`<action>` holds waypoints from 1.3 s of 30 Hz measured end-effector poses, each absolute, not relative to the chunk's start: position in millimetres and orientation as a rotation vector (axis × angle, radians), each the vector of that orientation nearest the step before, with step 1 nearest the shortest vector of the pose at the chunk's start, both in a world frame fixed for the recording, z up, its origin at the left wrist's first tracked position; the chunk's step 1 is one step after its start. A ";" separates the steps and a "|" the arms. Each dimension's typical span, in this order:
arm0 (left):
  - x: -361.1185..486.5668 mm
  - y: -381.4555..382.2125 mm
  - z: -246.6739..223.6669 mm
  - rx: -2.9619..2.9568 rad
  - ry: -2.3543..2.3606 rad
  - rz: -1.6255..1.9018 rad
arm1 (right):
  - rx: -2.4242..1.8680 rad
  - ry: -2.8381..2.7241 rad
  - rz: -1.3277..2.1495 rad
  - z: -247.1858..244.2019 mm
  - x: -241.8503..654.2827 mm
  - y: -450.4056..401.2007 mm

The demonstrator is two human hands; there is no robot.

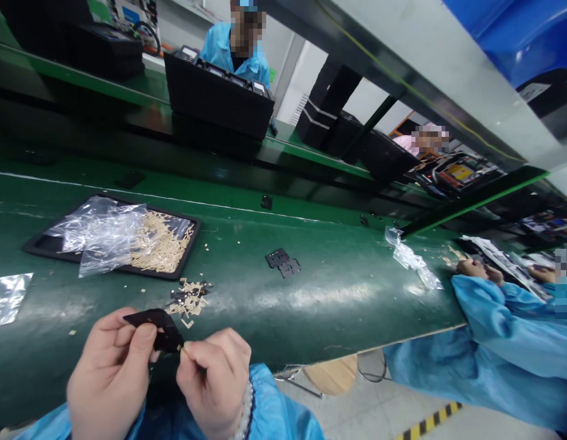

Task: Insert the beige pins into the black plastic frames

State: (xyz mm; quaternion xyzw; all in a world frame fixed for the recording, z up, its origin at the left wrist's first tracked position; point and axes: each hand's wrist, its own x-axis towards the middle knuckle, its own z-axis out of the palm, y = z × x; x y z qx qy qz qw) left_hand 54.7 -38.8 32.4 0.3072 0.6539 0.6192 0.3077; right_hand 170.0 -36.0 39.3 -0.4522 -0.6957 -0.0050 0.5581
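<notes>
A thin black sheet (162,327) is bent between my hands. My left hand (112,370) grips it with thumb and fingers. At the sheet's right corner, my right hand (214,373) pinches a tiny beige piece. Just beyond my hands lies a small pile of beige and black bits (190,299) on the green table (347,293). Farther back at the left, a black tray (188,253) holds many beige pieces (162,244) and clear plastic bags (104,232). Two flat black parts (282,263) lie mid-table, overlapping.
A clear bag (8,298) lies at the left edge. Crumpled plastic (414,260) is at the right, near a person in a blue sleeve (503,305). Black boxes (219,95) stand on the raised shelf behind, and a wooden stool (333,374) is below the table edge.
</notes>
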 end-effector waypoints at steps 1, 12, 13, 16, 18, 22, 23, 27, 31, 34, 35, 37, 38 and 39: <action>55.1 -40.2 31.6 0.806 1.745 1.656 | -1.059 -1.667 -0.033 38.0 170.7 -36.7; 52.1 -17.8 58.3 0.426 1.381 1.351 | -0.812 -1.886 0.635 55.3 214.3 -18.1; 52.6 -15.5 61.3 0.372 1.346 1.310 | -0.818 -1.890 0.566 57.6 216.6 -12.5; 56.2 -12.3 67.5 0.282 1.287 1.189 | -0.769 -2.033 0.344 60.3 217.1 0.7; 58.5 -13.0 66.4 0.283 1.265 1.123 | -0.729 -2.088 0.293 59.4 214.7 4.8; 57.4 -17.9 50.4 0.429 1.238 1.193 | -0.816 -1.932 0.454 53.5 211.5 2.6; 56.0 -18.8 45.9 0.501 1.257 1.252 | -0.873 -1.859 0.528 51.6 210.9 0.7; 51.0 -18.4 41.9 0.877 1.438 1.281 | -1.027 -1.634 0.795 46.5 206.7 -7.5; 49.1 -14.7 53.8 1.086 1.508 1.200 | -1.017 -1.484 1.015 51.3 203.7 -10.6; 46.9 -13.4 56.9 1.187 1.528 1.182 | -1.017 -1.362 1.212 56.4 203.7 -9.5; 45.8 -13.3 56.5 1.223 1.538 1.186 | -1.017 -1.312 1.281 56.8 203.7 -9.1; 43.2 -12.8 55.5 1.317 1.518 1.189 | -0.996 -1.199 1.432 55.1 202.9 -8.4; 41.7 -12.3 55.4 1.372 1.488 1.185 | -0.977 -1.136 1.512 53.4 202.3 -8.2; 40.0 -11.6 55.7 1.425 1.446 1.177 | -0.958 -1.072 1.588 51.5 201.7 -8.1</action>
